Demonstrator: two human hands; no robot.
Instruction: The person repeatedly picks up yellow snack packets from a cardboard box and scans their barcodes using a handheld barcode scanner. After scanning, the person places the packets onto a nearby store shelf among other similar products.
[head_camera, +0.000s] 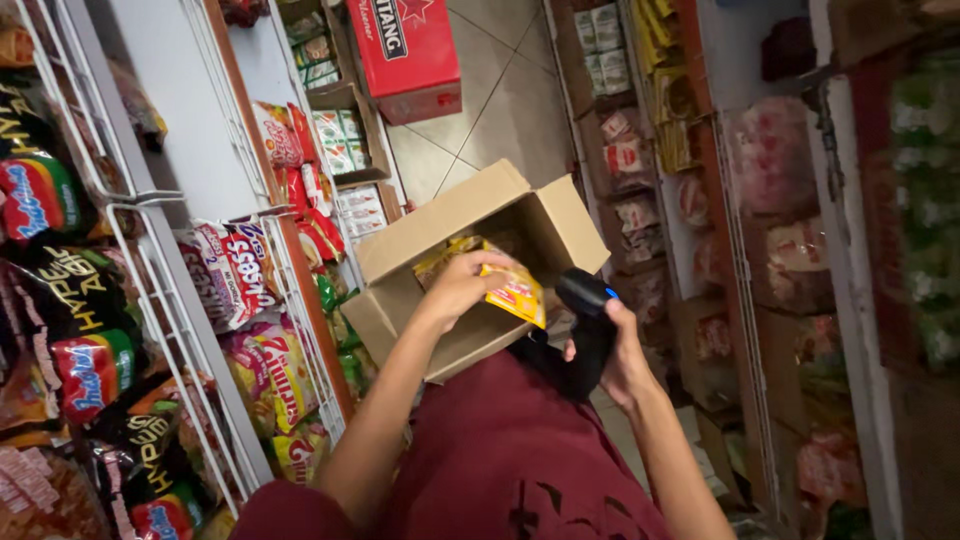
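Left hand (462, 287) grips yellow snack packet (512, 290) (glossy, crinkled) over cardboard box (470, 215).

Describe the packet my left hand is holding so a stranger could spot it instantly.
Find the open cardboard box on the floor between the shelves. The left hand lifts a yellow snack packet at its mouth, the only packet out of the box, beside the black handheld scanner.

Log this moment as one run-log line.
left hand: grips yellow snack packet over open cardboard box | right hand: holds black scanner
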